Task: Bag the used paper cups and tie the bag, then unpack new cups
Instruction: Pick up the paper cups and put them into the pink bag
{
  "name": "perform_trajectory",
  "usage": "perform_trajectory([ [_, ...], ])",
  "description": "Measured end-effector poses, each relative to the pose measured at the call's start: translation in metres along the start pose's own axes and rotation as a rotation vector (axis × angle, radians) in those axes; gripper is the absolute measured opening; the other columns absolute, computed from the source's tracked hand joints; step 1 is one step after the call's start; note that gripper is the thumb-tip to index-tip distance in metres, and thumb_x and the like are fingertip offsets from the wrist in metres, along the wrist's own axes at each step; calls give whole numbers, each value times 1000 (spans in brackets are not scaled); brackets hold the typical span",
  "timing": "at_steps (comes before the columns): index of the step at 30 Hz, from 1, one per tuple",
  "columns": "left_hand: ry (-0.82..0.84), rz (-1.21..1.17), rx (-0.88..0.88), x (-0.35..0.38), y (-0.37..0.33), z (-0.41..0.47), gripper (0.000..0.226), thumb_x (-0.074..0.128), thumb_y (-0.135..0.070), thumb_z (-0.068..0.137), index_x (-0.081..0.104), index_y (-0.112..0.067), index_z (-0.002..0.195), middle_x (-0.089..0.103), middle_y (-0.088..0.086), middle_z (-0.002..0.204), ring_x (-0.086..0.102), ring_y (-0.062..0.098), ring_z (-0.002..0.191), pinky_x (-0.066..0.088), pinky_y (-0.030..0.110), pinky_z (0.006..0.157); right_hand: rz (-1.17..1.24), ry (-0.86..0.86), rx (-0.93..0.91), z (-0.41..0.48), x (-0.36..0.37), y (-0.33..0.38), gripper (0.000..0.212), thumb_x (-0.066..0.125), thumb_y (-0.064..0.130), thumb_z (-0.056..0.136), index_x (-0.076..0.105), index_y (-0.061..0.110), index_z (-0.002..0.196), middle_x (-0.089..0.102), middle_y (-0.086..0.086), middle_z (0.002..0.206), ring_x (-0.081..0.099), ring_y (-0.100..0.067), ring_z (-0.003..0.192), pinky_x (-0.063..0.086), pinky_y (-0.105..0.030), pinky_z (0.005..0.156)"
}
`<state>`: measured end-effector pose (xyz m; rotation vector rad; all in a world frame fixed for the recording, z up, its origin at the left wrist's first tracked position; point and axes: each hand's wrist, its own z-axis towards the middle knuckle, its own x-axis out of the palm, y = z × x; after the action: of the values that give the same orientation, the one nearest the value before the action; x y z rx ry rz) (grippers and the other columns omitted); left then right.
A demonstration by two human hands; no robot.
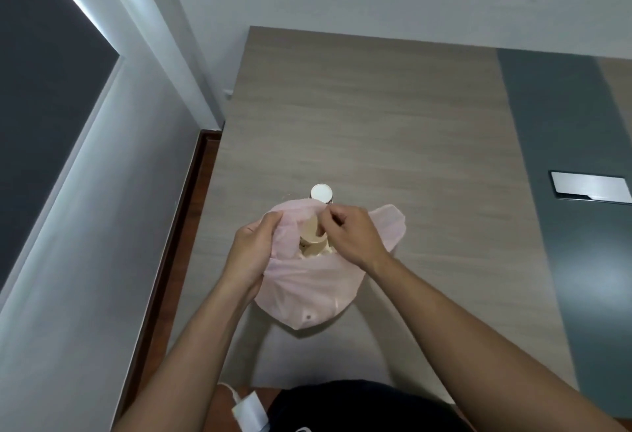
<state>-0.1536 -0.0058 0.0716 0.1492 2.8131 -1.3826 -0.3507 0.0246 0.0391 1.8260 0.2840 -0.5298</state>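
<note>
A thin pink plastic bag (307, 289) sits on the wooden table (376, 117) in front of me, its mouth held apart. Tan paper cups (313, 238) lie inside, seen through the opening. My left hand (254, 253) grips the bag's left rim. My right hand (349, 235) pinches the far rim of the bag over the cups. Just behind the bag stands a white-topped stack of cups (321, 192), partly hidden by the bag.
The table's left edge (208, 192) runs beside a brown floor strip and a grey wall. A dark grey band crosses the table at right, with a metal socket cover (590, 187) set in it. A white object (249, 411) hangs near my waist.
</note>
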Motion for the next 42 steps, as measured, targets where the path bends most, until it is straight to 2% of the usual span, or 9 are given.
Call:
perform_trajectory([
  [2, -2, 19, -2, -4, 0, 5, 33, 66, -37, 105, 89, -14, 99, 88, 14, 101, 81, 41, 109, 60, 42, 88, 37, -128, -16, 19, -11, 6, 49, 61, 38, 108, 67, 14, 65, 71, 1, 62, 63, -15, 55, 49, -30, 62],
  [5, 16, 33, -4, -10, 1, 10, 33, 68, -36, 105, 89, -12, 100, 88, 14, 102, 81, 41, 111, 59, 41, 90, 36, -245, -32, 52, -14, 5, 41, 64, 35, 108, 62, 16, 72, 66, 5, 66, 52, -3, 56, 44, -26, 62],
  [12, 82, 112, 29, -25, 9, 26, 45, 71, -54, 96, 89, -13, 105, 88, 12, 104, 83, 40, 109, 61, 61, 104, -89, -155, -31, 105, 5, -15, 14, 70, 32, 103, 72, 18, 106, 74, 3, 108, 69, -24, 92, 56, -40, 88],
  [16, 83, 116, 34, -34, 11, 29, 52, 73, -62, 88, 89, -16, 104, 88, 11, 105, 81, 40, 113, 61, 61, 103, -284, 31, 39, 120, 20, -35, 39, 72, 32, 101, 66, 25, 139, 59, -9, 143, 53, -31, 135, 45, -43, 114],
  [19, 80, 106, 29, -43, 12, 29, 42, 73, -54, 99, 89, -16, 107, 88, 12, 107, 80, 41, 114, 61, 61, 104, -419, 162, 141, 122, 30, -51, 58, 74, 39, 100, 56, 32, 155, 45, -12, 157, 39, -37, 148, 39, -50, 120],
  [24, 82, 119, 42, -52, 15, 26, 42, 70, -51, 106, 87, -13, 110, 87, 14, 113, 79, 40, 118, 60, 64, 107, -460, 159, 170, 115, 40, -68, 63, 77, 47, 98, 53, 35, 155, 46, -12, 157, 49, -37, 139, 49, -48, 112],
  [32, 109, 123, 19, -53, 13, 14, 33, 69, -55, 104, 90, -31, 114, 88, -1, 115, 81, 24, 118, 59, 59, 113, -587, 148, 51, 100, 38, -82, 53, 80, 26, 95, 54, 18, 140, 57, -12, 139, 62, -39, 119, 53, -47, 97],
  [38, 103, 82, 2, -54, 10, 7, 42, 59, -55, 104, 87, -28, 120, 87, 2, 119, 81, 26, 119, 57, 60, 115, -14, -264, 266, 81, 17, -59, 47, 76, 39, 98, 59, 14, 134, 71, 0, 122, 68, -18, 108, 53, -34, 91],
  [42, 84, 96, 34, -52, 11, 0, 42, 50, -50, 111, 83, -32, 129, 86, -5, 123, 79, 19, 121, 57, 55, 117, 452, -334, 362, 59, -10, -25, 38, 57, 43, 102, 72, 12, 117, 76, -3, 93, 70, -18, 72, 61, -44, 78],
])
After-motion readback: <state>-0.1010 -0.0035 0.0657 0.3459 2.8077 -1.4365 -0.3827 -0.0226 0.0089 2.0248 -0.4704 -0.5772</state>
